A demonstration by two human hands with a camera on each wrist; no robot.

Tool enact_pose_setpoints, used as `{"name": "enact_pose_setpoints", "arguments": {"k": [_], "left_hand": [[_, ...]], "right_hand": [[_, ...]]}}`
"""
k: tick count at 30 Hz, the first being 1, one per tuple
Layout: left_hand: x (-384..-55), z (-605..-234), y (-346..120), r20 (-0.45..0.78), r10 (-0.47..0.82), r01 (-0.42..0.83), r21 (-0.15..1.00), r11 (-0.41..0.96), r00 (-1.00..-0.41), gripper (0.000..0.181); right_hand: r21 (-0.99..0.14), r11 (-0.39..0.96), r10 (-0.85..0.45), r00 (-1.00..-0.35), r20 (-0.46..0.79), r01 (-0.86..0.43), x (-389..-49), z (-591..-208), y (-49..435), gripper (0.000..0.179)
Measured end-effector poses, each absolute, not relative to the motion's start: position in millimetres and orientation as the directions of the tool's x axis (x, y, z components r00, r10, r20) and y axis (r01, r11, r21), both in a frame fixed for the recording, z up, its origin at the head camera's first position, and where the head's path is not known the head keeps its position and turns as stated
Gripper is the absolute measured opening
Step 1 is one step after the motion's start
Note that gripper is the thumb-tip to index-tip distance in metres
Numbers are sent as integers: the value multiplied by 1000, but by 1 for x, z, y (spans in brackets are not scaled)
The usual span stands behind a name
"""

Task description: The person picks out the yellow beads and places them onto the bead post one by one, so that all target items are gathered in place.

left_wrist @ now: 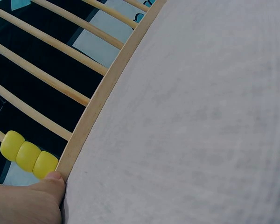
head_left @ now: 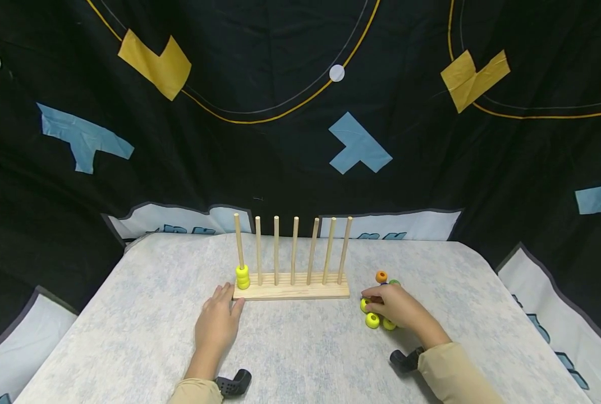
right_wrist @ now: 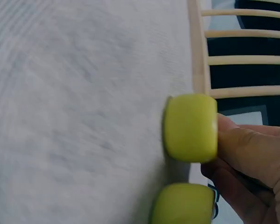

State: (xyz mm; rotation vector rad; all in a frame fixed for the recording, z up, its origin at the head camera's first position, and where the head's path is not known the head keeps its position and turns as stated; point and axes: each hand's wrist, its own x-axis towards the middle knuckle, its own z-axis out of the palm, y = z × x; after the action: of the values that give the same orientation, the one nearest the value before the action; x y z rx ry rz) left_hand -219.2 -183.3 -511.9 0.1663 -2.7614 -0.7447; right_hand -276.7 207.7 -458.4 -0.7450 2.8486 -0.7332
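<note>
A wooden peg stand (head_left: 290,290) with several upright rods stands on the table. Three yellow beads (head_left: 242,277) are stacked on its leftmost rod. My left hand (head_left: 216,325) rests against the left end of the base, thumb at the front corner; in the left wrist view the thumb (left_wrist: 51,184) touches that corner. Right of the stand, my right hand (head_left: 398,307) pinches a yellow bead (head_left: 364,304) between thumb and forefinger. Two more yellow beads, one in front (head_left: 372,320) and one under the hand (head_left: 389,324), lie close by.
Behind the right hand lie an orange bead (head_left: 381,276) and a green bead (head_left: 394,282), with a blue one partly hidden. A pale cloth covers the table (head_left: 300,353). A dark patterned curtain (head_left: 260,163) hangs behind it.
</note>
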Motion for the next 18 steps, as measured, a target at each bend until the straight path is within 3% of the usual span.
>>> {"name": "enact_pose_setpoints", "arguments": {"k": [3,8,14,18], "left_hand": [[-219,-511,-183,221,-182,-44,512,858,-958,54],[-219,-511,-182,221,-184,-47,512,858,-958,55],[-218,-510,-181,232,-187,-43,514,857,-954,55],[-218,-510,-182,226,-186,-46,511,859,-956,55]], "right_hand": [[-449,764,-499,-865,45,-464,-277,-460,203,5],[-450,750,-521,-852,50,-485,-278,-463,202,4],[-495,752,-495,-869,13,-436,-279,-463,203,28],[-503,749,-496,-868,6,-431,-280,-465,203,30]]}}
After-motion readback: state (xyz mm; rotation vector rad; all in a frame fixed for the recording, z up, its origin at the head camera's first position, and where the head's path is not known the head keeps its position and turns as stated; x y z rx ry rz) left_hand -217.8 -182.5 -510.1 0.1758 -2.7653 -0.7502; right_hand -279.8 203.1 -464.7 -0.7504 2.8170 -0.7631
